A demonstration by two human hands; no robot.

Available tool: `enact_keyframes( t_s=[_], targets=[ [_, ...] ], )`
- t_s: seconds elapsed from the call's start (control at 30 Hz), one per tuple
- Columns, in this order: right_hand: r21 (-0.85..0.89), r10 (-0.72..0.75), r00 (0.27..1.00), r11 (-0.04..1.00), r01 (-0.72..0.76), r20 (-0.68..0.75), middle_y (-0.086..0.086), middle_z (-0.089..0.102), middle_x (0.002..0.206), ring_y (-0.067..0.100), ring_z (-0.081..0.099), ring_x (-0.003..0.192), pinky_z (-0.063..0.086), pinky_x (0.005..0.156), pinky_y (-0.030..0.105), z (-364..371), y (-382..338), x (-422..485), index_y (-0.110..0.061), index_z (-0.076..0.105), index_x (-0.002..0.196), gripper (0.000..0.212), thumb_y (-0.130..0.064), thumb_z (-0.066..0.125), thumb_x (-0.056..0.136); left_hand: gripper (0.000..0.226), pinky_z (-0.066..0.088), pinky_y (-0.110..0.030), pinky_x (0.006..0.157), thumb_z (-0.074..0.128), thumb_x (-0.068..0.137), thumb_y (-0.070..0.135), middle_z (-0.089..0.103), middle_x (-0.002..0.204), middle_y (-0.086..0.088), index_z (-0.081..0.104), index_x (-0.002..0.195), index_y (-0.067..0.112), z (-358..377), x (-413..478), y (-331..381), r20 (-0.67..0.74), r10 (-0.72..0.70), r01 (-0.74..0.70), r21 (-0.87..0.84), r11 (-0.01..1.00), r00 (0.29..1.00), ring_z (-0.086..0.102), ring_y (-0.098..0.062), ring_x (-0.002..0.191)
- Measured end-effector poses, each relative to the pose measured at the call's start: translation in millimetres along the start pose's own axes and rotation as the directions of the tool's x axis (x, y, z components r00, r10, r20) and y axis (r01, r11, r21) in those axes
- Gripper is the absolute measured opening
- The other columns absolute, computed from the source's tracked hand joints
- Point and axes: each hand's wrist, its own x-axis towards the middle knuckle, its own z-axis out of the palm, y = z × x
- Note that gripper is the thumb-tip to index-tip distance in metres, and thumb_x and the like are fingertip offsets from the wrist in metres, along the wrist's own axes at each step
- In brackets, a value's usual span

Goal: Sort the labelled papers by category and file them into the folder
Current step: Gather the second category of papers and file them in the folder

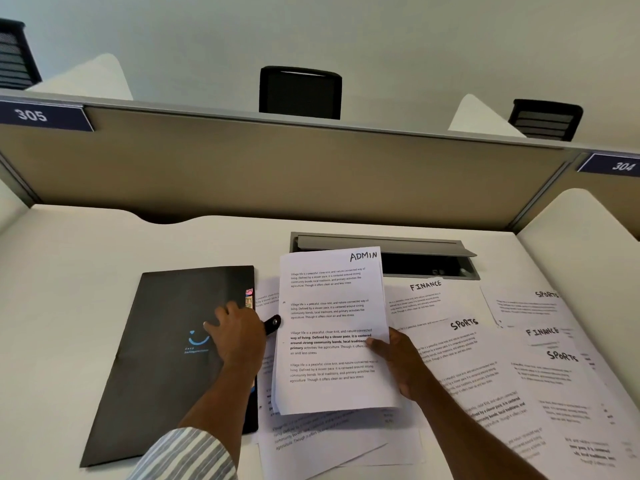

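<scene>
- Black folder (166, 358): lay closed and flat on the white bench (69, 289), left of the papers, with a snap strap (273, 323) jutting from its right edge.
- Left hand (235, 332): rested on the folder's cover near that right edge, fingers spread and fairly straight, gripping nothing; striped sleeve (187, 455) at the forearm.
- Right hand (394, 358): pinched the ADMIN paper (332, 327) at its right margin, thumb on the printed face, other fingers hidden behind the sheet.
- ADMIN paper: held raised just right of the folder, above the loose sheets; carried four printed paragraphs under the handwritten label. Could not be told whether one sheet or several.
- FINANCE paper (426, 296): lay on the bench right of the held paper, partly covered by a SPORTS paper (464, 325).
- Further labelled papers (542, 332): overlapped toward the right of the bench, marked SPORTS and FINANCE.
- Lower sheets (329, 441): lay under the held paper, labels hidden.
- Grey cable hatch (381, 242): stood open at the back of the bench, behind the ADMIN paper.
- Beige partition (277, 168): closed the rear of the bench; bore number plates 305 (31, 115) and 304 (623, 166), with a black chair (300, 93) beyond.
</scene>
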Motion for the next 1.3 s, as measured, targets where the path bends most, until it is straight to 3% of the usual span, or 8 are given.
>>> enact_keyframes(
  t_s=[0.13,0.27,0.33,0.6,0.83,1.1,1.2,1.3],
  targets=[
    [0.007,0.008,1.0,1.0,-0.008,-0.003,0.012,0.072,0.112,0.031,0.069,0.104,0.055,0.093,0.046,-1,0,-1,-0.006,0.064,0.117,0.027,-0.002,0.06,0.091,0.031,0.05,-0.048,0.096,0.063,0.091,0.043,0.055,0.117,-0.008,0.066,0.106,0.015,-3,-2,1,-0.012,-0.002,0.001,-0.035,0.999,1.0,0.052,-0.025,0.111],
    [-0.014,-0.006,1.0,1.0,0.005,-0.02,0.009,0.073,0.112,0.027,0.07,0.101,0.058,0.083,0.035,1,1,-2,-0.009,0.063,0.118,0.027,-0.004,0.06,0.092,0.025,0.055,-0.032,0.073,0.062,0.094,0.034,0.053,0.109,-0.007,0.064,0.108,0.013,-10,-5,2,-0.032,0.048,-0.047,0.004,0.999,0.998,0.057,-0.019,0.096],
    [-0.013,-0.005,1.0,1.0,0.004,-0.019,0.009,0.073,0.112,0.027,0.07,0.1,0.059,0.081,0.035,1,2,-3,-0.009,0.063,0.118,0.027,-0.004,0.059,0.092,0.024,0.055,-0.028,0.07,0.06,0.095,0.029,0.054,0.111,-0.006,0.061,0.112,0.012,-13,-5,1,-0.02,0.108,-0.107,0.072,0.992,0.994,0.059,-0.017,0.094],
    [0.038,0.001,1.0,0.999,-0.001,-0.005,0.006,0.075,0.104,0.02,0.074,0.089,0.059,0.068,0.026,2,-2,-6,-0.009,0.064,0.113,0.025,0.001,0.057,0.092,0.042,0.056,-0.03,0.079,0.056,0.095,0.028,0.05,0.131,-0.009,0.045,0.135,0.018,-10,-4,-2,0.004,0.249,-0.248,0.113,0.962,0.968,0.058,-0.022,0.107],
    [0.028,0.008,1.0,1.0,-0.008,-0.002,0.008,0.074,0.106,0.02,0.074,0.089,0.059,0.068,0.026,4,2,-5,-0.01,0.065,0.113,0.023,-0.001,0.059,0.092,0.047,0.047,-0.05,0.101,0.046,0.096,0.052,0.045,0.142,-0.014,0.051,0.131,0.021,5,3,-6,0.039,0.129,-0.125,-0.097,0.987,0.991,0.048,-0.034,0.128],
    [0.016,-0.001,1.0,1.0,0.001,0.009,0.006,0.075,0.106,0.018,0.074,0.089,0.058,0.068,0.025,6,1,-5,-0.009,0.064,0.114,0.024,-0.002,0.058,0.092,0.032,0.055,-0.048,0.09,0.051,0.098,0.033,0.064,0.112,-0.011,0.063,0.12,0.014,6,8,-7,-0.025,0.068,-0.072,-0.352,0.933,0.997,0.063,-0.029,0.105],
    [0.016,-0.005,1.0,1.0,0.005,0.008,0.005,0.075,0.104,0.018,0.074,0.089,0.058,0.068,0.024,5,1,-5,-0.009,0.064,0.114,0.024,-0.001,0.058,0.092,0.034,0.055,-0.049,0.09,0.057,0.095,0.031,0.062,0.116,-0.013,0.062,0.123,0.013,5,8,-5,-0.013,0.071,-0.071,-0.374,0.925,0.997,0.062,-0.031,0.107],
    [0.006,0.0,1.0,1.0,0.0,0.0,0.007,0.074,0.107,0.019,0.073,0.091,0.058,0.069,0.025,3,0,-4,-0.008,0.064,0.116,0.025,-0.002,0.059,0.092,0.041,0.052,-0.053,0.095,0.06,0.094,0.028,0.051,0.135,-0.016,0.053,0.132,0.015,6,11,-5,0.029,0.09,-0.078,-0.29,0.954,0.996,0.053,-0.037,0.124]
  ],
)
